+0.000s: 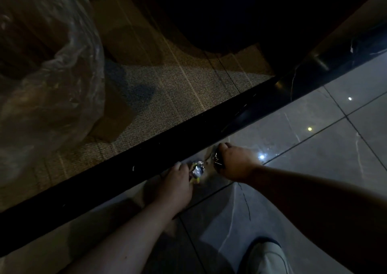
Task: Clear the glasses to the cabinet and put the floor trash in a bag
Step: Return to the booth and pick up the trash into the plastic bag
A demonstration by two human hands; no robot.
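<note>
The scene is dim. A crumpled silver and yellow wrapper (197,170) lies on the glossy tiled floor beside a black strip. My left hand (175,187) rests on the floor just left of it, fingertips touching the wrapper. My right hand (232,162) is closed around a dark shiny wrapper (217,162), a hand's width to the right of the silver one. A clear plastic bag (52,81) stands open at the left over the carpet. No glasses are in view.
A black strip (146,154) runs diagonally between the carpet (178,89) and the tiled floor (314,148). A dark round furniture base (209,22) stands on the carpet at the top. My pale shoe (269,257) is at the bottom right.
</note>
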